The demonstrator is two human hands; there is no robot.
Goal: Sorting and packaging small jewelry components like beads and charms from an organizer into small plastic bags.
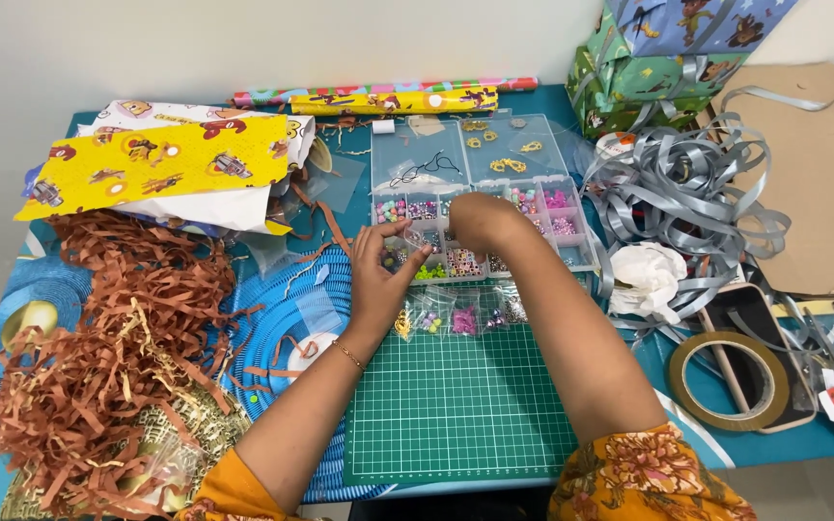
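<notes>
Bead organiser (480,193), a clear compartmented box, sits at twelve o'clock of the green cutting mat (460,405) as a crafter picks through it. Left hand (378,280) pinches something tiny between thumb and fingertips, too small to identify; right hand (480,220) curls knuckles-up over the centre compartments, and whether it grips anything cannot be told. Judged from here, picks go best one compartment at a time, wrists low so colours stay unmixed. Small bead packets (456,316) lie just below. Blue tabletop (687,425) carries brown paper shred (108,357) at nine o'clock, silver ribbon (687,183) and tape roll (729,378) at three o'clock, against a pale wall
</notes>
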